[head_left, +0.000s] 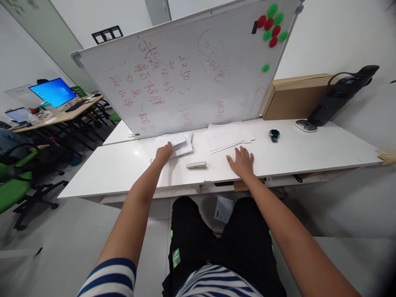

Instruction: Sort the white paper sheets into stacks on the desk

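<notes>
My left hand has its fingers closed on the edge of a paper at the left stack of papers, where a corner is lifted. My right hand rests on the white table with its fingers spread, holding nothing, just in front of a second group of white papers. Between my two hands, near the table's front edge, lies a pale stapler.
A whiteboard with red writing stands behind the papers. To the right are a watch, a mouse, a black bottle and a cardboard box. Green chairs and a monitor are at the far left.
</notes>
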`<control>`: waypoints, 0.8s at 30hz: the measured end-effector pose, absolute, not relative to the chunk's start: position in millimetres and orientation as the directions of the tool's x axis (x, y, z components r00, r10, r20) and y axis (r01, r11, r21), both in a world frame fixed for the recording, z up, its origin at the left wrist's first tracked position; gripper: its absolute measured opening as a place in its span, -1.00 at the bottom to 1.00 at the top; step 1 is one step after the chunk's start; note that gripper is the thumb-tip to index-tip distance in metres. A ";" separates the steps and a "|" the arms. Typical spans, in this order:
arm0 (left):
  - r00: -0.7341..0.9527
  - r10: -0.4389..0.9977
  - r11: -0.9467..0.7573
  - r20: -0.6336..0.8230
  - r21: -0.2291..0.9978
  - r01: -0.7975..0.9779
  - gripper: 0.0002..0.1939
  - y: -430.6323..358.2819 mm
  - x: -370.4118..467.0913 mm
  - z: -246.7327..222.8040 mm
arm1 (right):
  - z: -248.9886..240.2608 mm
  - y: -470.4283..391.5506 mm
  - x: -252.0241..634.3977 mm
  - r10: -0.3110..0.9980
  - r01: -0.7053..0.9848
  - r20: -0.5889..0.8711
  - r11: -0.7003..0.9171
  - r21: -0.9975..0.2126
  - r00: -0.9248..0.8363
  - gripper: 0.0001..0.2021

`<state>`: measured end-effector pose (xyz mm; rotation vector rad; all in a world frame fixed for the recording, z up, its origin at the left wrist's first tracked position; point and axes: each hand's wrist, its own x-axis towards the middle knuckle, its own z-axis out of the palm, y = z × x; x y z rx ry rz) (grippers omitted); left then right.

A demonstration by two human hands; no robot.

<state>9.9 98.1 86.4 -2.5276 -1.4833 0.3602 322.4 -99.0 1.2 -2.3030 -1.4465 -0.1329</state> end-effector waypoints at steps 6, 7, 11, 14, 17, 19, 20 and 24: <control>0.342 0.934 -0.306 0.107 -0.255 0.917 -0.57 95.2 5.8 96.1 | -1.0 -99.6 324.7 0.850 0.879 0.275 -0.364 -0.308 0.448 -0.36; 0.310 0.944 -0.277 0.115 -0.236 0.932 -0.59 96.1 4.4 99.1 | -1.8 -99.6 325.4 0.852 0.879 0.273 -0.362 -0.311 0.447 -0.36; 0.203 0.968 -0.178 0.149 -0.164 0.970 -0.58 97.3 -6.8 110.3 | -3.7 -99.5 326.8 0.859 0.880 0.260 -0.357 -0.313 0.441 -0.35; 0.228 0.962 -0.205 0.150 -0.152 0.967 -0.50 94.8 -17.7 111.8 | -2.7 -100.3 325.9 0.856 0.881 0.268 -0.359 -0.308 0.442 -0.36; 0.260 0.957 -0.243 0.131 -0.135 0.961 -0.52 92.3 -24.5 105.5 | -1.0 -101.7 323.9 0.848 0.883 0.288 -0.361 -0.298 0.444 -0.37; 0.270 0.955 -0.255 0.121 -0.129 0.958 -0.61 91.2 -25.6 99.6 | -0.2 -102.6 322.8 0.842 0.884 0.302 -0.365 -0.292 0.448 -0.37; 0.278 0.954 -0.263 0.113 -0.132 0.956 -0.64 90.7 -25.2 97.0 | 0.1 -102.9 322.4 0.839 0.885 0.309 -0.364 -0.292 0.447 -0.38; 0.317 0.944 -0.304 0.091 -0.130 0.944 -0.67 89.7 -19.6 90.2 | 0.7 -103.4 322.1 0.833 0.885 0.329 -0.350 -0.308 0.444 -0.39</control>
